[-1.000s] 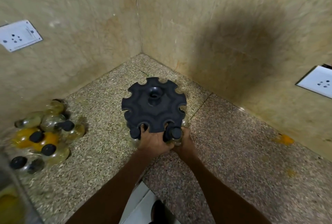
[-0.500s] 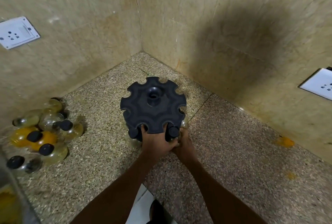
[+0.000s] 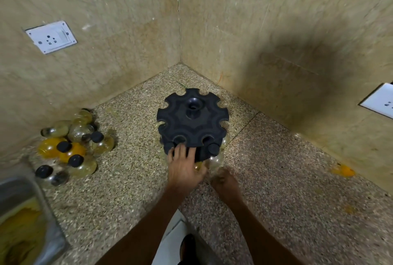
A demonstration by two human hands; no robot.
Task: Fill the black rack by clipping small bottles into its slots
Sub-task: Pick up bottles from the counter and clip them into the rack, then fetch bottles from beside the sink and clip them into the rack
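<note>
A: Black rack (image 3: pixel 192 124) sits on the speckled counter (image 3: pixel 276 179), near the corner where the two tiled walls meet. Round, w/ notched slots all around. Only the near side has bottles clipped: one black cap (image 3: pixel 213 148) at front right, another at front left by the fingers. Far slots look empty.

B: Hands?

A: Left hand (image 3: pixel 184 167) lies w/ fingers straight and spread on the rack's near rim, pressing, not curled round anything. Right hand (image 3: pixel 223 179) is just behind a clear bottle (image 3: pixel 214 161) at the rack's foot; it's blurred, so can't tell if the fingers hold anything.

B: Risk?

A: Rack is loaded on one side only, so prob. front-heavy. A hard push on the rim could tip or slide it. Also that clear bottle seems half under the rack edge, may not be seated, and could pop out and roll.

B: Supply?

A: Loose bottles (image 3: pixel 72 148) piled well to the left, some w/ yellow liquid. Yellow smear (image 3: pixel 344 172) on the counter at right, so leaks look likely if a cap gets knocked. Steel sink (image 3: pixel 27 211) edge is close to the pile; a rolling bottle could drop in.
</note>
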